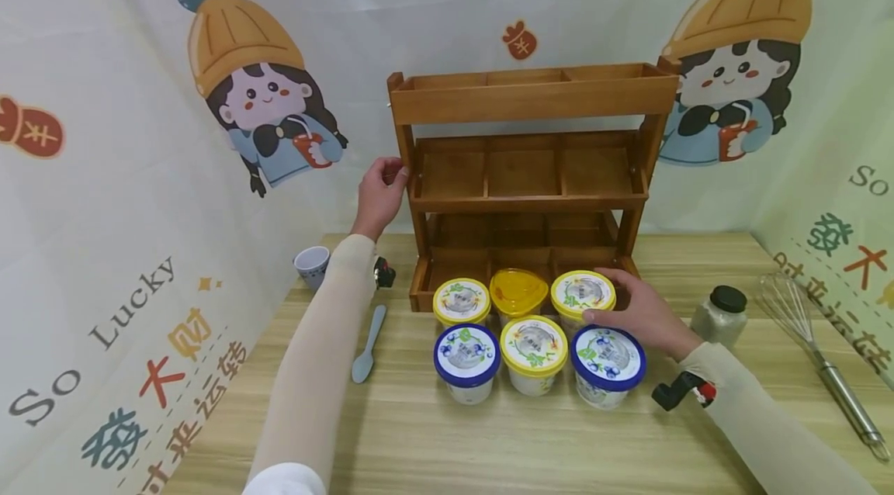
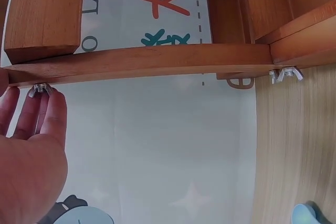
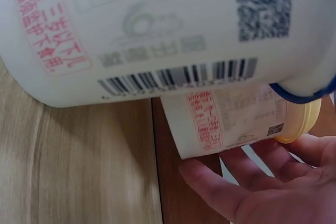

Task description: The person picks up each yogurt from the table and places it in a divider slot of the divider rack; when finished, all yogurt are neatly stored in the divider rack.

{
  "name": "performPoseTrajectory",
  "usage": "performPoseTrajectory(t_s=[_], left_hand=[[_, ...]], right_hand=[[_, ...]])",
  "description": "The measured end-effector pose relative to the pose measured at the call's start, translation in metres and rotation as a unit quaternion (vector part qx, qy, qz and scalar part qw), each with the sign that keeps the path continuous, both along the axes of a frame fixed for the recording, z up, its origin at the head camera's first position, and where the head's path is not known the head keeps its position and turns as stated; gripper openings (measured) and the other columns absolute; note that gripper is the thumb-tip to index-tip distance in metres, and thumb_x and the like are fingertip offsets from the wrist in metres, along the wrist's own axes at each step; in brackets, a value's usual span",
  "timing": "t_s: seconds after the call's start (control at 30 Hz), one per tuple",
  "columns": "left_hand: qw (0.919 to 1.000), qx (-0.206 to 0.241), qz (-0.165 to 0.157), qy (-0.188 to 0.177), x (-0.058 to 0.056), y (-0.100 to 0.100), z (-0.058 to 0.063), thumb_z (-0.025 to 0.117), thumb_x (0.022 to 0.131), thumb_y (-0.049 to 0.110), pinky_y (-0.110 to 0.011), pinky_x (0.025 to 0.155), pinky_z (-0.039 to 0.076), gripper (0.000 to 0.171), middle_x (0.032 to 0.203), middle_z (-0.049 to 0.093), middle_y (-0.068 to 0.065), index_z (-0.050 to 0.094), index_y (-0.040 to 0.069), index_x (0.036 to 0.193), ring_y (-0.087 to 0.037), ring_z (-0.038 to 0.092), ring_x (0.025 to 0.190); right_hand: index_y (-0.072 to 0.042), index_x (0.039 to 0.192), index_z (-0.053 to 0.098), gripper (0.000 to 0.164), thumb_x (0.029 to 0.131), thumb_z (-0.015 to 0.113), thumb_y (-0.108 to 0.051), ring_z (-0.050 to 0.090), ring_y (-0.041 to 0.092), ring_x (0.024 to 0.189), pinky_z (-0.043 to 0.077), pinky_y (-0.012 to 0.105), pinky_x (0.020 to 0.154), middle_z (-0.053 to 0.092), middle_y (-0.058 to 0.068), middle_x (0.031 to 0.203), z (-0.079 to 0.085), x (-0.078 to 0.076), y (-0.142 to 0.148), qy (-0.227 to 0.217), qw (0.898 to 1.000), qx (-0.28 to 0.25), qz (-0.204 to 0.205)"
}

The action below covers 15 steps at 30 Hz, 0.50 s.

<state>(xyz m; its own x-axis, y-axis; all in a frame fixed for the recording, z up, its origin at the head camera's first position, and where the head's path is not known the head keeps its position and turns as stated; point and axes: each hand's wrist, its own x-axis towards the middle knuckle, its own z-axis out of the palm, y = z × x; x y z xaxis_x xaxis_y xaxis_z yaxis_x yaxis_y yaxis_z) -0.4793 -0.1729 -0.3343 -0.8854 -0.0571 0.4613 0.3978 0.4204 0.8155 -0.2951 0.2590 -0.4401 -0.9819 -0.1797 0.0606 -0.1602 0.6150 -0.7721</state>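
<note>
A brown wooden tiered rack (image 1: 531, 204) stands against the back sheet. My left hand (image 1: 380, 196) grips its left side post (image 2: 142, 64), fingers beside a metal wing nut (image 2: 40, 88). My right hand (image 1: 646, 315) holds a yellow-lidded cup (image 1: 583, 292) at the back right of a group in front of the rack. Seen from the right wrist, the fingers (image 3: 215, 187) curl along that cup's side (image 3: 231, 119). Close before it stands a blue-lidded cup (image 1: 608, 359), its printed white wall (image 3: 157, 35) filling much of that view.
Other cups are a blue-lidded one (image 1: 466, 359), a yellow-lidded one (image 1: 534, 347), another yellow-lidded one (image 1: 461, 301) and one with a translucent yellow lid (image 1: 518, 292). Left lie a small cup (image 1: 312, 266) and blue spoon (image 1: 370, 344); right, a black-capped jar (image 1: 719, 315) and whisk (image 1: 824, 359).
</note>
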Motion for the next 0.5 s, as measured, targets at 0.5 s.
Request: performPoseTrajectory(t_s=[0.5], left_hand=[[0.9996, 0.020, -0.020, -0.005, -0.002, -0.002, -0.002, 0.063, 0.107, 0.025, -0.050, 0.111, 0.052, 0.035, 0.135, 0.066, -0.018, 0.063, 0.004, 0.135, -0.035, 0.064, 0.128]], right_hand=[[-0.004, 0.162, 0.036, 0.086, 0.095, 0.081, -0.035, 0.061, 0.038, 0.123, 0.058, 0.025, 0.088, 0.057, 0.025, 0.146, 0.011, 0.000, 0.008, 0.026, 0.997, -0.072, 0.000]])
